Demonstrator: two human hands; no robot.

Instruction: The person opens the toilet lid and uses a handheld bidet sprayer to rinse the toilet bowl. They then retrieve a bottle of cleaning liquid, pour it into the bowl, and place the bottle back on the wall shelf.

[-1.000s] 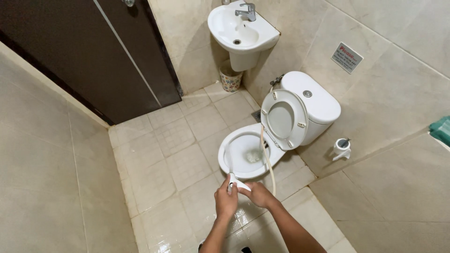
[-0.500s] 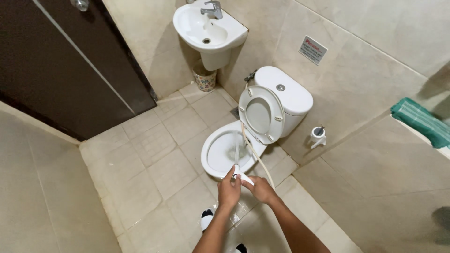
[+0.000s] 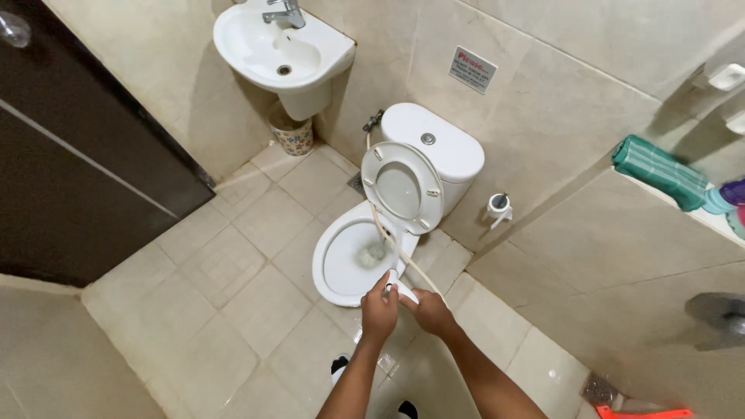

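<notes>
A white toilet (image 3: pixel 341 260) stands against the tiled wall with its seat and lid (image 3: pixel 401 186) raised against the cistern (image 3: pixel 434 141). Both my hands are at the bowl's near rim. My left hand (image 3: pixel 379 310) and my right hand (image 3: pixel 428 312) together grip a white bidet sprayer head (image 3: pixel 396 285), which points down into the bowl. Its beige hose (image 3: pixel 382 226) runs up past the seat to a wall valve (image 3: pixel 373 122). Water is hitting the bottom of the bowl.
A white corner sink (image 3: pixel 281 53) with a tap hangs at upper left, a patterned small bin (image 3: pixel 293 138) below it. A dark door (image 3: pixel 70 171) fills the left. A toilet paper roll (image 3: pixel 499 206) sits right of the toilet. A green folded towel (image 3: pixel 658 171) lies on a ledge.
The view has shifted right and tilted, so the toilet sits more centrally. My hands remain on the sprayer at the bowl's rim.
</notes>
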